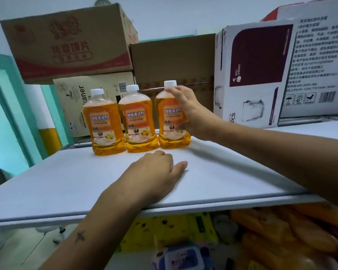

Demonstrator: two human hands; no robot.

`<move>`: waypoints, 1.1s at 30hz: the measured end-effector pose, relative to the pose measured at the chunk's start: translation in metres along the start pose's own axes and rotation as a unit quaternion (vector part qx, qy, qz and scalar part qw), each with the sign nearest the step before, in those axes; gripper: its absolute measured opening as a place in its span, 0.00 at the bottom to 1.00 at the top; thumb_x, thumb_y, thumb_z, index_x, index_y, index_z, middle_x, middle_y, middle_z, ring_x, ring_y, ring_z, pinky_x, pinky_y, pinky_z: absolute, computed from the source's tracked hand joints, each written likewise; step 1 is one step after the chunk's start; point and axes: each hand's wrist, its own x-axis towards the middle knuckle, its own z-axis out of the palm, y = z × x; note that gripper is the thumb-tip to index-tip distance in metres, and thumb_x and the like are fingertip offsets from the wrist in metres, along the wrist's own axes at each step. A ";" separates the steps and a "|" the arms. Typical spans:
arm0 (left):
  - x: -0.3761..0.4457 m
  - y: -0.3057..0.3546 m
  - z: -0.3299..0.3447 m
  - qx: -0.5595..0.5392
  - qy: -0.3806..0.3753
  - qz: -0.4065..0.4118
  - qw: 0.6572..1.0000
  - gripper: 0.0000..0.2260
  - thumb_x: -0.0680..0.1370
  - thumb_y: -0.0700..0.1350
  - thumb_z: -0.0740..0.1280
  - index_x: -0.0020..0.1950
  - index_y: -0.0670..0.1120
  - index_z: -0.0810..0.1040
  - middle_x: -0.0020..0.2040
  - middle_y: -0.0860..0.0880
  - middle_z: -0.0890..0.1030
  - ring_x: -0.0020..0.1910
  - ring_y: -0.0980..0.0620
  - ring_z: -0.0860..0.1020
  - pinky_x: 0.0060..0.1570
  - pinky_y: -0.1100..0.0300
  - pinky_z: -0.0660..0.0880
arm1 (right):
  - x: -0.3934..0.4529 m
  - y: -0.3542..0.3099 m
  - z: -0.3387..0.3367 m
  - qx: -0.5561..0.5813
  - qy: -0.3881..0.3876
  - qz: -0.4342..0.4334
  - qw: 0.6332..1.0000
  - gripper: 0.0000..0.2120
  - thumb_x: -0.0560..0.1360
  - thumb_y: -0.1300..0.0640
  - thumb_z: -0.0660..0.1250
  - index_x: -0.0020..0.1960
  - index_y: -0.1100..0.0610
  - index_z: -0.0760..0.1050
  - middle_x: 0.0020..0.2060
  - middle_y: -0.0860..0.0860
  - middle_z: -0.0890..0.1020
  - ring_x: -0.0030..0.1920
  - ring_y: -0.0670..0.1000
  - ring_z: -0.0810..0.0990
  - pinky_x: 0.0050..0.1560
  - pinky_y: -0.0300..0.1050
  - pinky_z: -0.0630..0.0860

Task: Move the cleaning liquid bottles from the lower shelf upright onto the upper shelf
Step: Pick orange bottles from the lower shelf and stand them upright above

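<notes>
Three orange cleaning liquid bottles with white caps stand upright in a row on the white upper shelf (66, 182): a left bottle (103, 123), a middle bottle (139, 119) and a right bottle (169, 115). My right hand (191, 112) wraps the right side of the right bottle, fingers at its neck and thumb low on its label. My left hand (154, 176) rests palm down on the shelf in front of the bottles, holding nothing. Below the shelf edge, more orange bottles (293, 232) lie on their sides on the lower shelf.
Stacked cardboard boxes (70, 41) stand behind the bottles, a plain brown box (174, 61) at the centre back, and a large white printed box (261, 75) at the right. Yellow packets (164, 230) and a blue-white pack (183, 258) sit on the lower shelf.
</notes>
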 end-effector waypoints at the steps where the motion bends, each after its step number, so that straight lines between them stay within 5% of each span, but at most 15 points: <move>1: 0.001 0.000 0.001 0.000 0.000 0.000 1.000 0.20 0.82 0.62 0.50 0.48 0.49 0.71 0.55 0.47 0.76 0.57 0.48 0.73 0.56 0.49 0.72 | 0.001 0.001 0.001 -0.003 0.000 0.002 1.000 0.53 0.68 0.71 0.76 0.78 0.40 0.50 0.77 0.47 0.50 0.73 0.56 0.63 0.65 0.39 0.66; 10: -0.001 -0.001 -0.004 -0.013 0.009 0.004 1.000 0.22 0.83 0.59 0.52 0.59 0.46 0.78 0.61 0.44 0.78 0.59 0.43 0.74 0.59 0.46 0.72 | -0.017 -0.034 -0.026 -0.003 -0.022 0.072 0.997 0.52 0.73 0.67 0.74 0.80 0.40 0.44 0.80 0.54 0.39 0.80 0.58 0.51 0.72 0.50 0.64; 12: -0.006 -0.001 -0.009 -0.034 0.031 0.023 0.999 0.19 0.83 0.58 0.55 0.58 0.47 0.79 0.59 0.45 0.80 0.57 0.44 0.76 0.58 0.47 0.73 | -0.037 -0.049 -0.049 -0.002 0.003 0.091 0.996 0.46 0.75 0.62 0.73 0.80 0.42 0.48 0.81 0.55 0.45 0.80 0.54 0.52 0.75 0.50 0.60; 17: -0.038 0.005 -0.017 -0.163 0.144 0.139 0.966 0.21 0.80 0.61 0.59 0.69 0.53 0.75 0.66 0.55 0.77 0.63 0.56 0.74 0.57 0.57 0.71 | -0.153 -0.086 -0.097 0.111 0.069 0.077 0.988 0.31 0.77 0.57 0.70 0.76 0.46 0.62 0.72 0.47 0.69 0.68 0.41 0.72 0.61 0.34 0.75; 20: -0.072 0.020 -0.012 -0.246 0.225 0.242 0.911 0.18 0.80 0.63 0.58 0.65 0.57 0.76 0.59 0.67 0.76 0.60 0.68 0.74 0.52 0.68 0.72 | -0.237 -0.094 -0.096 0.179 0.103 0.072 0.976 0.25 0.77 0.55 0.70 0.72 0.51 0.68 0.65 0.49 0.78 0.65 0.49 0.79 0.61 0.40 0.77; 23: -0.100 0.044 0.024 -0.293 0.245 0.343 0.858 0.14 0.82 0.54 0.58 0.63 0.52 0.76 0.62 0.60 0.77 0.64 0.61 0.75 0.60 0.68 0.69 | -0.314 -0.085 -0.075 0.233 0.137 0.113 0.956 0.22 0.76 0.48 0.72 0.68 0.46 0.74 0.61 0.50 0.82 0.61 0.52 0.82 0.59 0.41 0.78; 25: -0.110 0.064 0.066 -0.329 0.204 0.370 0.845 0.14 0.81 0.50 0.60 0.63 0.47 0.77 0.63 0.54 0.77 0.66 0.55 0.75 0.63 0.64 0.68 | -0.358 -0.069 -0.050 0.223 0.120 0.185 0.950 0.23 0.74 0.41 0.72 0.67 0.42 0.75 0.60 0.46 0.82 0.61 0.48 0.82 0.59 0.38 0.78; 28: -0.105 0.092 0.141 -0.346 0.067 0.306 0.885 0.18 0.81 0.55 0.61 0.71 0.53 0.71 0.70 0.59 0.70 0.71 0.61 0.67 0.66 0.65 0.65 | -0.414 -0.036 -0.002 0.133 0.046 0.321 0.937 0.26 0.71 0.35 0.70 0.67 0.37 0.73 0.64 0.36 0.78 0.65 0.40 0.76 0.63 0.38 0.75; 30: -0.092 0.107 0.196 -0.317 -0.019 0.244 0.916 0.24 0.81 0.56 0.61 0.76 0.57 0.61 0.75 0.60 0.62 0.73 0.64 0.58 0.71 0.65 0.59 | -0.438 -0.017 0.030 0.083 -0.008 0.352 0.932 0.27 0.72 0.41 0.73 0.69 0.37 0.68 0.67 0.34 0.72 0.67 0.39 0.72 0.67 0.37 0.70; 33: -0.069 0.119 0.260 -0.243 -0.116 0.213 0.939 0.26 0.82 0.49 0.61 0.79 0.50 0.57 0.79 0.52 0.57 0.77 0.52 0.56 0.75 0.57 0.58 | -0.451 -0.003 0.065 0.058 -0.062 0.331 0.940 0.32 0.73 0.50 0.75 0.70 0.38 0.62 0.68 0.39 0.68 0.70 0.46 0.67 0.69 0.39 0.64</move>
